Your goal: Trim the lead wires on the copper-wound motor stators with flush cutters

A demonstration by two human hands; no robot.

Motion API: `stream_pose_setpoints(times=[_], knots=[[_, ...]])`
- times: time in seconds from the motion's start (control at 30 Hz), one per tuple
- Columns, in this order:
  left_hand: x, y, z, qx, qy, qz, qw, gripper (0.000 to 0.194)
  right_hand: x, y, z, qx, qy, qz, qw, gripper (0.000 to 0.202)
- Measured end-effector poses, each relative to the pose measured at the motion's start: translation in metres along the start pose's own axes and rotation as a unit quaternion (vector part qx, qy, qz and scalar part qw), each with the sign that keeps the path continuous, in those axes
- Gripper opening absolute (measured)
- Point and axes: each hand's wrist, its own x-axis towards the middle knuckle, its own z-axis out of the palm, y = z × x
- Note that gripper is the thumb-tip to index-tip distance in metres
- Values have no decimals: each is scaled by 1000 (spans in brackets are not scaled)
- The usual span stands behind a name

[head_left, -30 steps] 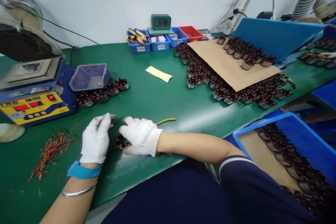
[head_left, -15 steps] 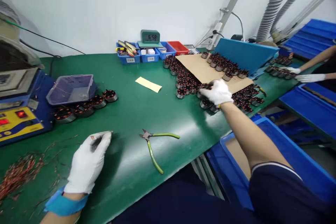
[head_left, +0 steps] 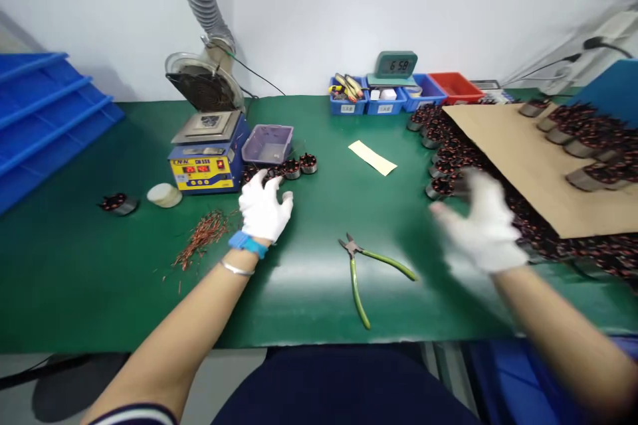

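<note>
The left hand (head_left: 264,209) has been shifted to the row of wound cores (head_left: 292,170) by the purple tray (head_left: 269,156); its fingers are spread, nothing seen held. The right hand (head_left: 478,226), blurred, is beside the right-hand cores (head_left: 438,188); its hold cannot be told. Pliers (head_left: 352,247) lie between, unheld; cutting is judged not under way.

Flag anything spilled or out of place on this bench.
Copper-coloured wire clippings lie scattered loose on the green tabletop, outside the purple tray. One wound stator sits alone leftward, apart from the rest.
</note>
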Motion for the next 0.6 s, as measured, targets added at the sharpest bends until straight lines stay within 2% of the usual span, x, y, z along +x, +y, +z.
stream_pose_setpoints(times=[0.03, 0.07, 0.1, 0.13, 0.17, 0.2, 0.27, 0.37, 0.43, 0.53, 0.6], knots=[[10, 4, 4, 12, -7, 12, 1000, 39, -17, -27, 11, 42, -70, -118, 990, 69], [20, 8, 9, 15, -14, 29, 999, 37, -35, -52, 21, 85, -122, -243, 959, 65], [30, 14, 14, 14, -23, 50, 998, 35, -51, -74, 31, 123, -193, -342, 911, 62], [39, 21, 19, 13, -32, 70, 997, 35, -65, -92, 40, 144, -245, -397, 873, 63], [48, 27, 25, 14, -42, 84, 995, 37, -76, -104, 47, 150, -273, -412, 856, 63], [57, 33, 30, 17, -55, 94, 994, 40, -84, -112, 53, 147, -294, -405, 853, 62], [71, 43, 41, 25, -79, 95, 992, 43, -92, -115, 59, 132, -301, -363, 872, 60], [85, 49, 50, 24, -100, 97, 990, 36, -88, -98, 56, 97, -268, -301, 910, 56], [87, 49, 49, 20, -107, 107, 988, 30, -80, -82, 50, 65, -236, -272, 931, 53], [70, 47, 36, 15, -126, 132, 983, 26, -69, -64, 39, 13, -216, -244, 945, 49], [43, 44, 21, 7, -148, 179, 973, 26, -63, -58, 35, -10, -221, -222, 950, 49]])
